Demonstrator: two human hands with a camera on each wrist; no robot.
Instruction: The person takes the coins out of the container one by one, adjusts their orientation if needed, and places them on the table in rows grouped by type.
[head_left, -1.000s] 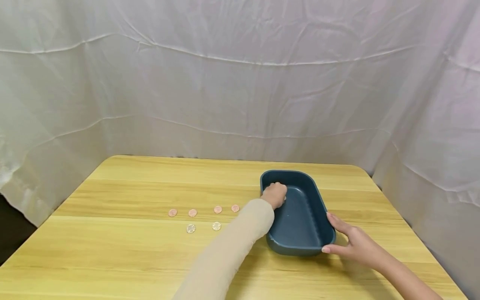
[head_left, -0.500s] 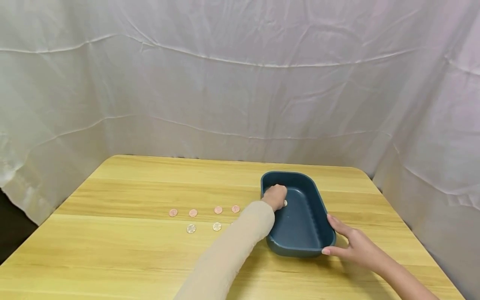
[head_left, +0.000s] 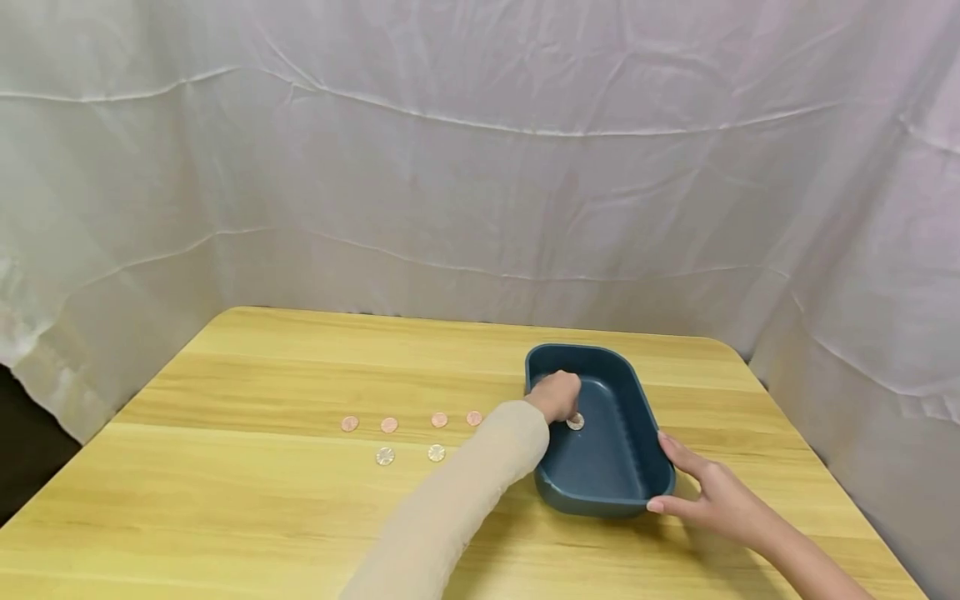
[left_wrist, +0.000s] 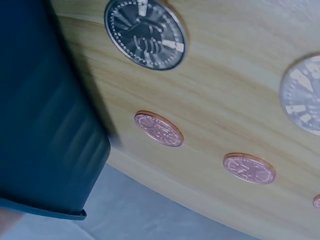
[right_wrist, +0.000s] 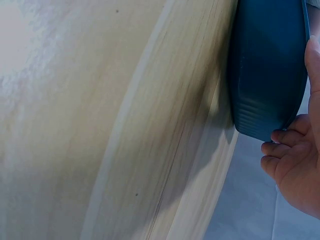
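My left hand (head_left: 557, 394) reaches into a dark blue plastic bin (head_left: 597, 506), knuckles up and fingers bent downward. A fingertip touches the edge of a silver coin (head_left: 576, 422) on the bin's floor. The thumb is hidden, so a pinch cannot be made out. My right hand (head_left: 708, 492) grips the bin's near right corner, thumb at the rim and fingers around the outside. In the right wrist view, the right hand (right_wrist: 299, 160) has its fingers bent against the bin's end wall.
Left of the bin, copper coins (head_left: 389, 425) form a row on the wooden table (head_left: 247, 517). Silver coins (head_left: 437, 453) lie in front of them. The left wrist view shows another silver coin (left_wrist: 145, 34) close to the bin, under my sleeve. A pale curtain (head_left: 480, 183) hangs behind.
The silver coin inside the bin has shifted toward me and is more exposed beneath my left fingers. My left hand has barely moved; my right hand keeps its grip on the bin.
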